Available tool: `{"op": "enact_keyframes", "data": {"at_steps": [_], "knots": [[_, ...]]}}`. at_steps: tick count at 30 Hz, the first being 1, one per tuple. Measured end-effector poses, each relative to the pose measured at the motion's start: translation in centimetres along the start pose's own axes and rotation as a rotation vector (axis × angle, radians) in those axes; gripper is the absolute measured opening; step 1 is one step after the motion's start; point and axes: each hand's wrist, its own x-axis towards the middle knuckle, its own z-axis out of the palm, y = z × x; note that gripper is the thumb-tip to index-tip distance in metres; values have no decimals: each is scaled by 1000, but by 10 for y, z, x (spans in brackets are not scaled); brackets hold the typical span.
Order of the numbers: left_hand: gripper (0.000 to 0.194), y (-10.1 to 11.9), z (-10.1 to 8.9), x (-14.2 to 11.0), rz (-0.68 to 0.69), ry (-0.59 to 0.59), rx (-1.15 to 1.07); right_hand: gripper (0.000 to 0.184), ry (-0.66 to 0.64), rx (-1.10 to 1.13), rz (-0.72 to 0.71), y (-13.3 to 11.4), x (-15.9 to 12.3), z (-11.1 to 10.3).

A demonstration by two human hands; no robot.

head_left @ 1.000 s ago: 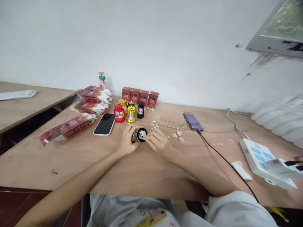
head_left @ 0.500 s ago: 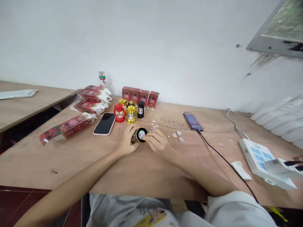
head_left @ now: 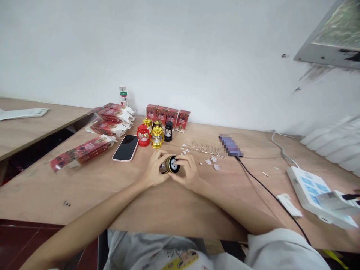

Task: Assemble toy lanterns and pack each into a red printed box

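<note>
My left hand (head_left: 153, 170) is wrapped round a miniature lantern (head_left: 165, 167) with a dark body and gold trim. The lantern lies tilted on its side, its round black base turned towards the right, with a white centre showing in it. My right hand (head_left: 189, 171) grips the base end, the thumb below the rim and the fingertips against the base. Any small part under those fingertips is hidden. Behind the hands stand a red lantern (head_left: 143, 135), a gold lantern (head_left: 156, 138) and a black lantern (head_left: 168, 131), with more lanterns behind them.
Small white parts (head_left: 213, 159) and a row of clear pieces (head_left: 204, 147) lie to the right. A pink-edged phone (head_left: 126, 148) and opened red boxes (head_left: 84, 150) are at left. Upright red boxes (head_left: 161, 112) line the wall. A cabled phone (head_left: 230, 145) and power strip (head_left: 315, 193) sit at right.
The lantern has turned so its base faces more to the right. My right fingers have gone from a pinch over the base's centre to a spread hold on its rim.
</note>
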Motion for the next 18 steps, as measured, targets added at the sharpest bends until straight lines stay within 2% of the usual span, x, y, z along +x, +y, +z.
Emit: {"op": "enact_keyframes", "data": {"at_steps": [2,9,15,18], "knots": [[48,0,-1,0,26,-20,90,24,14,57,52,-1,-3,3],[53,-12,-3,-2,86,-72,327,19,-43,80,81,3,-12,10],[50,-12,-3,-1,46,-113,392,20,-43,27,28,5,-13,11],[49,-8,-5,1,58,-97,366,23,-25,50,-3,13,-13,8]]}}
